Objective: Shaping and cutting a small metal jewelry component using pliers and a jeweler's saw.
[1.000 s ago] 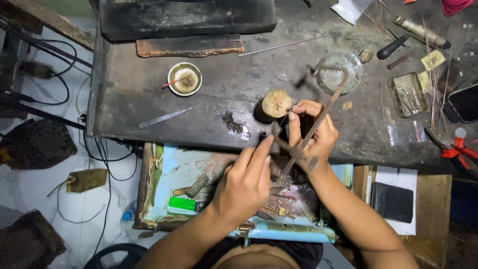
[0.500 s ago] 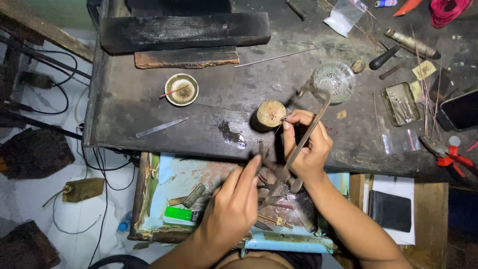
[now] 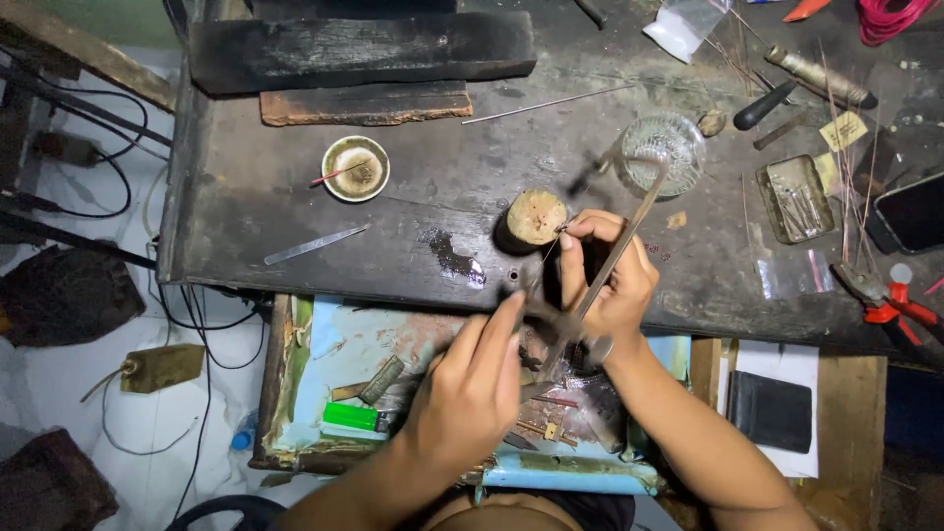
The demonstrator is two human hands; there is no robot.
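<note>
- Right hand [image 3: 608, 280], centre of frame at the bench's [image 3: 246, 216] front edge: fingers curled tight round a saw frame [image 3: 615, 258]; thumb and forefinger pinch something tiny against the wood peg [image 3: 536, 217]. Too small to tell what.
- Saw frame runs diagonally from below the hand up toward the glass bowl [image 3: 667, 152], upper right of centre. Upper end is motion-blurred.
- Left hand [image 3: 472, 388], lower centre: fingers narrow, together, tips pinched on a small dark tool [image 3: 539, 313] just beside the saw's lower end. Exact tool unclear.
- Peg: round, pale top, standing on the bench, touching the right fingertips.
- Wet dark patch [image 3: 452, 264] on the bench, left of the peg.
- Tweezers [image 3: 315, 244] lie flat, left of centre, well apart from the hands.
- Small dish [image 3: 356, 169] with a red-tipped stick, upper left of centre.
- Dark block [image 3: 364, 49] along the top, brown brick [image 3: 366, 104] just beneath it.
- Thin rod [image 3: 546, 103] upper centre.
- Metal tin [image 3: 795, 199] of small bits, right.
- Red-handled pliers [image 3: 890, 300], phone [image 3: 910, 211], far right.
- Open drawer [image 3: 344, 344] under the hands: green lighter [image 3: 352, 417], scraps, small tools.
</note>
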